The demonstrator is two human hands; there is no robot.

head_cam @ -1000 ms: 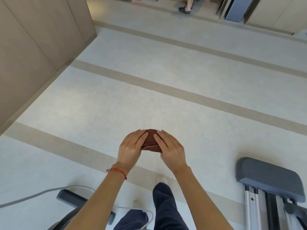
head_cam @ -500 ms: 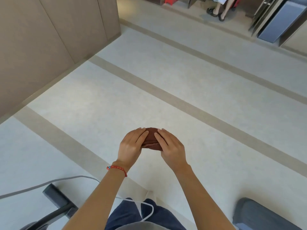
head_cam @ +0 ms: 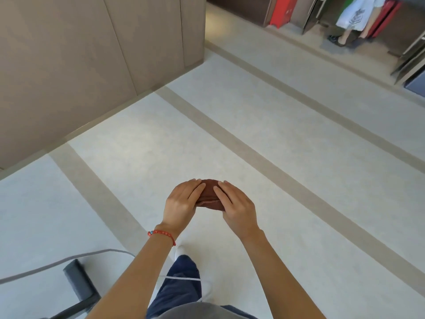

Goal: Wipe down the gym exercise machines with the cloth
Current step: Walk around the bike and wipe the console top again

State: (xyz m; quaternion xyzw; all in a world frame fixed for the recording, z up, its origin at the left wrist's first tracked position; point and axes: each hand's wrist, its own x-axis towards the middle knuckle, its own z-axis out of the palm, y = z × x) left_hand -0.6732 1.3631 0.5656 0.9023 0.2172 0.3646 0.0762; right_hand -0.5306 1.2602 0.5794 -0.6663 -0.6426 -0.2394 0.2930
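- Both hands, the left hand (head_cam: 181, 204) and right hand (head_cam: 236, 207), clasp a folded brown cloth (head_cam: 209, 197) above the pale floor (head_cam: 253, 139).
- A dark machine foot (head_cam: 79, 284) sits left of the cloth.

Pale floor (head_cam: 147, 157) with tan stripes (head_cam: 287, 171), brown panelled wall (head_cam: 80, 54) left, red panels (head_cam: 280, 10) beyond

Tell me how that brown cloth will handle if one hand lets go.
The cloth looks soft and folded into layers, so it would probably droop and unfold. Left hand and right hand cup it easily, suggesting it's light. Its matte weave seems unlikely to slip.
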